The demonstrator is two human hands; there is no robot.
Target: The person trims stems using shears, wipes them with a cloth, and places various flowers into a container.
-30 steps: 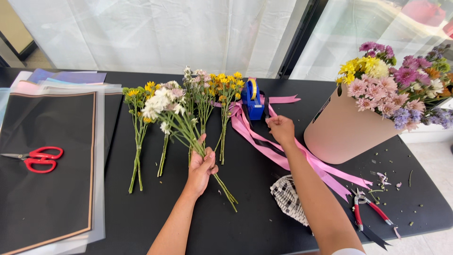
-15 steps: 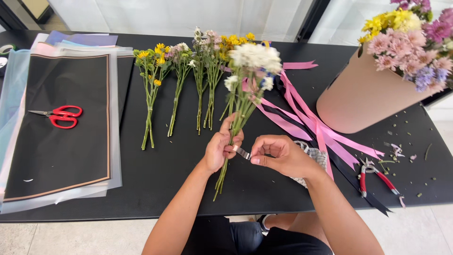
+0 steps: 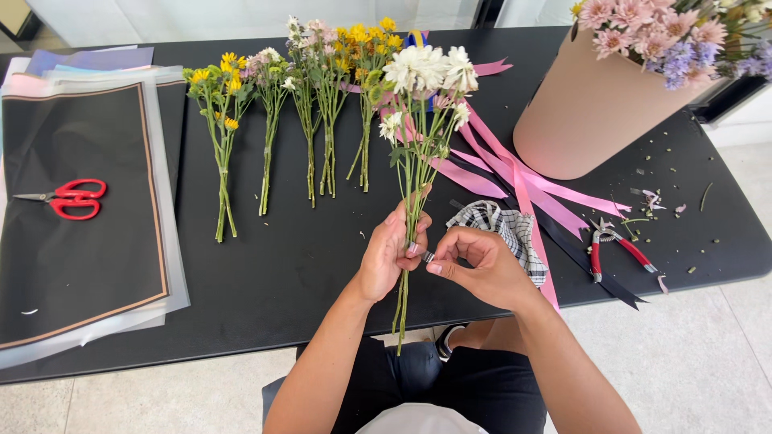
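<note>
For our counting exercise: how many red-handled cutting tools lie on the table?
2. The red scissors lie on the black wrapping sheet at the left; the red-handled pruning snips lie at the right, near the pink flower box. None seems hidden.

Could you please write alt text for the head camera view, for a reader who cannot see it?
The left hand holds a bunch of white flowers by the stems while the right hand pinches something small against them. Other flower bunches, pink ribbon and red scissors lie on the black table.
</note>
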